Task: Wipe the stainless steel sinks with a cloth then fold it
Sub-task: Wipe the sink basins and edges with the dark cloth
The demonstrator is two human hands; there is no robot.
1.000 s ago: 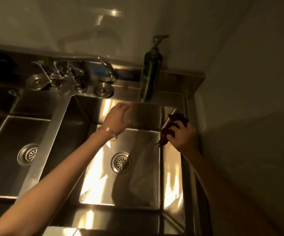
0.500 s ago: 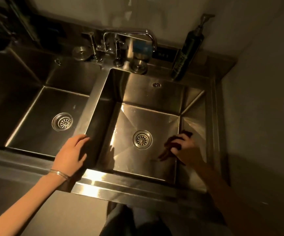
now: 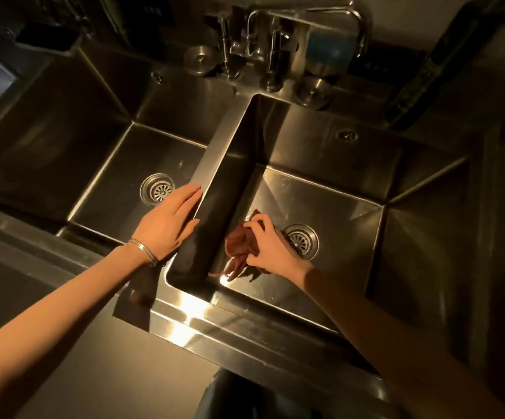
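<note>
While the left hand [image 3: 169, 225] lies flat, the right hand [image 3: 270, 252] has swept its gripped cloth [image 3: 239, 241] past the drain [image 3: 304, 237]; wiping continues.

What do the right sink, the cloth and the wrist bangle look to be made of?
Right sink: stainless steel, brushed finish; streaky reflections and crisp creases.
Cloth: soft reddish-brown fabric, crumpled in the right hand with loose ends trailing; weave too dim to tell.
Bangle: thin silvery metal, probably, glinting.

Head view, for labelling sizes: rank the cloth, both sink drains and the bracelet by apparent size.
1. Cloth.
2. Right drain and left drain: alike; right hand hides part of the right one.
3. Bracelet.
</note>
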